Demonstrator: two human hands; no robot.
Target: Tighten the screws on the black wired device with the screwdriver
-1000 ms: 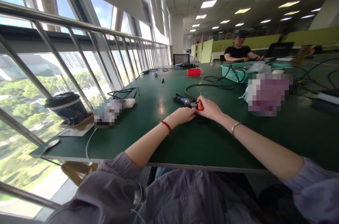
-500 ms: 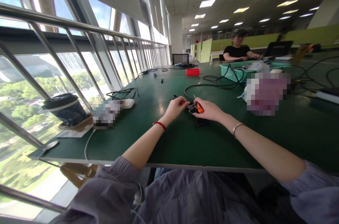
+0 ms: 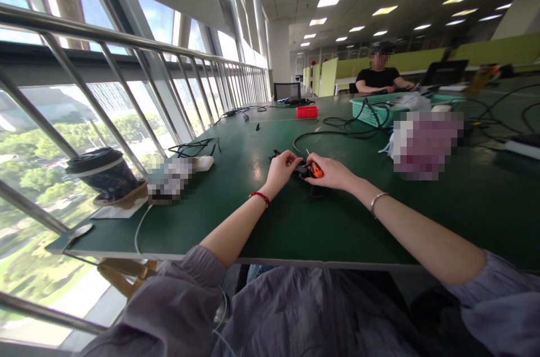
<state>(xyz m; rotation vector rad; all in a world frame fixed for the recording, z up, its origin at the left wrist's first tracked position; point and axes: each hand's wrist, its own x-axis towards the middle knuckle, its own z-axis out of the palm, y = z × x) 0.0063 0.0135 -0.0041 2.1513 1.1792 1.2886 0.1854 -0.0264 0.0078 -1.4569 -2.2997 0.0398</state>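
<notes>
Over the green table, my right hand is closed around an orange-and-black handled screwdriver; its thin metal shaft sticks up past the fingers. A small black part lies between my two hands, at the right fingertips. My left hand has its thumb and fingers pinched together at the edge of that part; what exactly the fingers hold is too small to make out. Just behind the left hand a dark piece pokes out. Another dark object sits under the right hand, partly covered.
A red tray and a green basket stand farther back, with black cables between. At left are a lidded cup, a white charger and a cable bundle. Across the table sits a person.
My left hand has shifted very slightly to the right, toward the black part. The right hand keeps its hold on the screwdriver. The view has tilted a little.
</notes>
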